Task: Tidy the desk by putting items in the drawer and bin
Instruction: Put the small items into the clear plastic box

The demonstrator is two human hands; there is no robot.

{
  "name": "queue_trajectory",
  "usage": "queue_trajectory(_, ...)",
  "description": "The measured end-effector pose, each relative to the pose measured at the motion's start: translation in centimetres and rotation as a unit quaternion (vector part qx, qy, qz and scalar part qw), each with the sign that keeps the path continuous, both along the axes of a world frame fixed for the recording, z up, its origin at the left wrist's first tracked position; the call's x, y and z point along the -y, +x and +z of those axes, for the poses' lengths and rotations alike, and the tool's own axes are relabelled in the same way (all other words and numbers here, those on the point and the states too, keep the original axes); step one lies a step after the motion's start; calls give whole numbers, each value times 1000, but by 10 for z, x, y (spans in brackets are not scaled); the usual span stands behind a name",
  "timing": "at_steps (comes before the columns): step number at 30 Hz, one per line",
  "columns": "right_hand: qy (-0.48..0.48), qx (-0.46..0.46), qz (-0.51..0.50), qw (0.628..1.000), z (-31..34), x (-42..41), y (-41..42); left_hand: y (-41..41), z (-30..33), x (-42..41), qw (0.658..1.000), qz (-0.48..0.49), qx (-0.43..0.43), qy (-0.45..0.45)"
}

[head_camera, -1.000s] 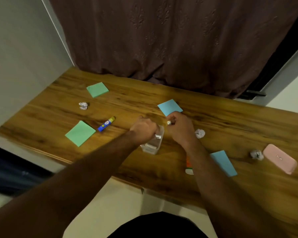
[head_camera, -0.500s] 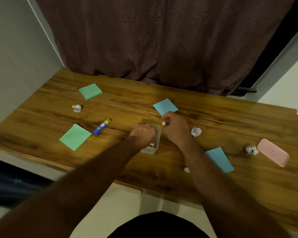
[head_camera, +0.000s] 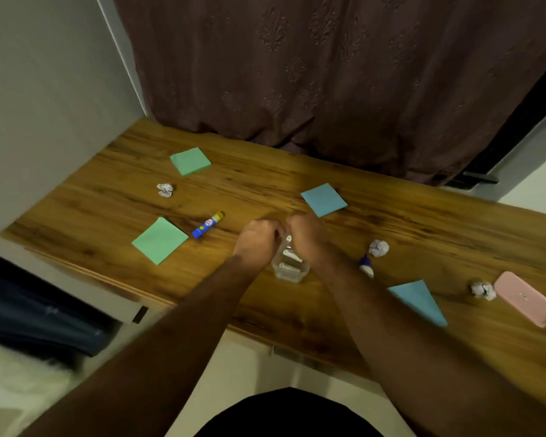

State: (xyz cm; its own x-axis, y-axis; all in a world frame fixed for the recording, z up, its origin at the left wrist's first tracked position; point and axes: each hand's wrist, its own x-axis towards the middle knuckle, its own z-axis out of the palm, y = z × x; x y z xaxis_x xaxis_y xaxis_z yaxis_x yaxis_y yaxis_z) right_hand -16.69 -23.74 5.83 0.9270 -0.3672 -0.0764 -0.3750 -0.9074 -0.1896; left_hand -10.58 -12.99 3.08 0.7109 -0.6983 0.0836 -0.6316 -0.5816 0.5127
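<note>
A small clear plastic box with a few white pieces inside stands on the wooden desk near its front edge. My left hand grips the box's far left rim. Close against it, my right hand pinches a small white piece right over the box's opening. The far end of the box is hidden by both hands. Around them lie a blue and yellow glue stick, two green note pads and two blue note pads.
Crumpled paper balls lie at the left, right of my hands and far right. A small white and blue tube sits by my right forearm. A pink case lies at the right end. A dark curtain hangs behind.
My right hand has moved left with the white piece, from beside the blue pad to over the box, and now touches my left hand. The view has shifted slightly.
</note>
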Motion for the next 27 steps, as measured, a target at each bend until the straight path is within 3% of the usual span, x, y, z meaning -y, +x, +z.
queue_trajectory(13,-21,4,3,1000,-14,-5,-1,-1,-6,-5,1000,19,-24,-4)
queue_trajectory(22,39,101,-65,992,-1,10,-9,-5,1,2,998,34,2,-52)
queue_trajectory(27,45,160,-124,978,5,27,-34,-22,15,32,994,-15,13,-111)
